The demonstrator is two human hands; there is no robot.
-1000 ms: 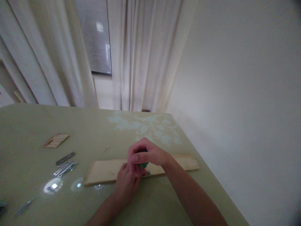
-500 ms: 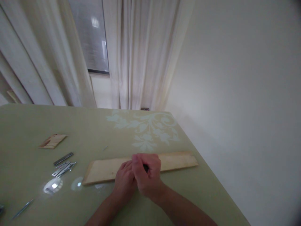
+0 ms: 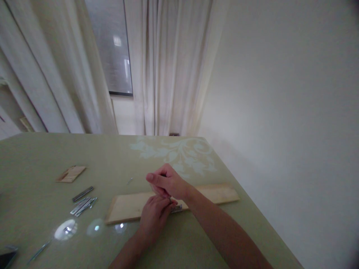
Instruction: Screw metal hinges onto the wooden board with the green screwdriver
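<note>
A long pale wooden board (image 3: 126, 206) lies across the table in front of me. My left hand (image 3: 154, 216) rests on the board's near edge, its fingers pinched at a small metal strip (image 3: 176, 208) that shows just past the fingertips. Directly above, my right hand (image 3: 165, 183) is a fist, thumb toward the left. It grips an upright dark-handled tool, apparently a screwdriver (image 3: 163, 175), mostly hidden by the fingers. Its lower end meets the left fingertips, and the exact contact point is covered.
To the left lie a dark metal strip (image 3: 83, 194), a cluster of shiny metal pieces (image 3: 83, 206) and a small wood piece (image 3: 71, 174). A thin metal rod (image 3: 39, 251) and a dark object (image 3: 8, 257) are nearer. The green table (image 3: 112, 246) meets a wall at right.
My right fist has risen slightly and turned, its thumb now pointing left. The metal strip beside my left fingers has come into sight. The whole view has shifted a little.
</note>
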